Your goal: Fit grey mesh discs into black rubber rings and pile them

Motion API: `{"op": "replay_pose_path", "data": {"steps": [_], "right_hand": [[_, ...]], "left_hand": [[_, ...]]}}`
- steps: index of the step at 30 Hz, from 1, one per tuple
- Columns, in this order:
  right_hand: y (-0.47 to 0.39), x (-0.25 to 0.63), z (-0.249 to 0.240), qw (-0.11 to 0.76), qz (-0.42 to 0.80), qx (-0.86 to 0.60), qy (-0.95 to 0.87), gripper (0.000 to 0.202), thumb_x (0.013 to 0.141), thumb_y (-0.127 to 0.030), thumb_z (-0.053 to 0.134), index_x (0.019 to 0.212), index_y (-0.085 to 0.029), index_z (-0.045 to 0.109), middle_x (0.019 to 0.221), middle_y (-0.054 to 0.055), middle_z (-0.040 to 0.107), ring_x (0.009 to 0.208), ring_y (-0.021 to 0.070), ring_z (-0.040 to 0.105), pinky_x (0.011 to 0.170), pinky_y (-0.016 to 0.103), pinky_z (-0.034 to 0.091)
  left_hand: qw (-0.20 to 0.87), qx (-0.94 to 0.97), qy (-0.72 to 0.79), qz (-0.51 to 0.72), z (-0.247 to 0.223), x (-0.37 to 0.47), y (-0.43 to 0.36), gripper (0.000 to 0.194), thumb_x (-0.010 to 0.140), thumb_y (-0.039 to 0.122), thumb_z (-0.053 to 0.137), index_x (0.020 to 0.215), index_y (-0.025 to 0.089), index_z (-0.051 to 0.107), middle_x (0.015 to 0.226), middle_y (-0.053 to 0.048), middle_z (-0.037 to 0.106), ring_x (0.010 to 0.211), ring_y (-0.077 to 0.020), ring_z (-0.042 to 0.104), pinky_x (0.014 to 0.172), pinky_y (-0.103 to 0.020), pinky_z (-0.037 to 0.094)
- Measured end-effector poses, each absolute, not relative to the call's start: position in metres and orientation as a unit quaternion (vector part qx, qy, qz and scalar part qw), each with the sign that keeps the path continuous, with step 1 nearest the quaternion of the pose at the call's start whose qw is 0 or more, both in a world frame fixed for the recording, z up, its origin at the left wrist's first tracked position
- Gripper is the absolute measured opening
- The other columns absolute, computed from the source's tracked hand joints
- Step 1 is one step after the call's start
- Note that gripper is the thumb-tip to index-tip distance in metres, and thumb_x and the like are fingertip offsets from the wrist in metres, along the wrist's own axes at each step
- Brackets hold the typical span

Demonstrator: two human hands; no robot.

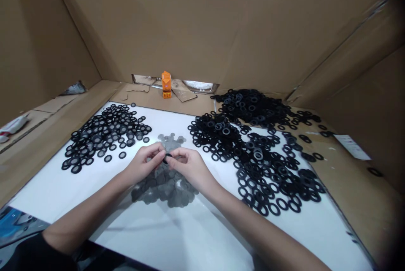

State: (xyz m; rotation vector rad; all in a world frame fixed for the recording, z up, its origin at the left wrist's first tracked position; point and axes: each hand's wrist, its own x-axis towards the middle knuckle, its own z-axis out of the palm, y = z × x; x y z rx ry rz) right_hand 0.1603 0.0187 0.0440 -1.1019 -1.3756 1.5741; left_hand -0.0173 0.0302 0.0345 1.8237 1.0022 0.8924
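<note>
A small black ring (167,158) is pinched between the fingertips of my left hand (148,160) and my right hand (186,164). Both hands hold it over a pile of thin grey discs (167,190) at the middle of the white board (177,231). Whether a disc sits inside the ring is too small to tell. To the left lies a heap of black rings with grey centres (98,136). On the right, a large spread of open black rings (265,165) covers part of the board, and another dark heap of rings (253,104) lies behind it.
An orange carton (166,84) stands beyond the board's back edge. Cardboard walls (190,22) surround the work surface. At the right is a white paper (352,147), with a loose ring near it. A white tube (14,126) lies at the far left.
</note>
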Motion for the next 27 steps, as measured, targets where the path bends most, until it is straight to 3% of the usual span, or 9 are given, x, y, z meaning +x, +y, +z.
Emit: {"op": "replay_pose_path", "data": {"steps": [18,21,25,27], "right_hand": [[0.010,0.152,0.051,0.376,0.634,-0.439,-0.514,0.014,0.072,-0.027,0.064,0.063,-0.017,0.059,0.056,-0.002,0.059,0.058,0.0126,0.054,0.058,0.024,0.039],[0.010,0.151,0.052,0.381,0.630,-0.449,-0.506,0.015,0.072,-0.026,0.063,0.062,-0.017,0.057,0.056,-0.003,0.058,0.057,0.0120,0.052,0.058,0.024,0.039],[0.011,0.155,0.050,0.420,0.608,-0.447,-0.505,0.013,0.071,-0.028,0.068,0.070,-0.017,0.062,0.067,-0.002,0.062,0.062,0.0128,0.056,0.061,0.024,0.042],[0.012,0.158,0.051,0.417,0.629,-0.428,-0.497,0.015,0.070,-0.030,0.070,0.073,-0.017,0.065,0.069,-0.001,0.063,0.066,0.0133,0.057,0.064,0.024,0.043]], "left_hand": [[0.178,0.756,0.432,0.459,0.017,-0.009,0.010,0.022,0.085,0.024,0.050,0.064,0.019,0.047,0.046,0.005,0.044,0.041,-0.0087,0.038,0.043,-0.022,0.031],[0.220,0.735,0.439,0.467,0.018,-0.007,0.010,0.024,0.087,0.027,0.049,0.065,0.019,0.047,0.048,0.005,0.042,0.041,-0.0086,0.037,0.042,-0.022,0.029],[0.382,0.702,0.428,0.423,0.025,-0.009,0.015,0.029,0.092,0.034,0.043,0.068,0.019,0.043,0.049,0.006,0.041,0.042,-0.0086,0.038,0.042,-0.021,0.031],[0.398,0.717,0.411,0.398,0.028,-0.011,0.018,0.029,0.092,0.035,0.043,0.068,0.019,0.044,0.051,0.005,0.043,0.045,-0.0089,0.040,0.045,-0.021,0.032]]}}
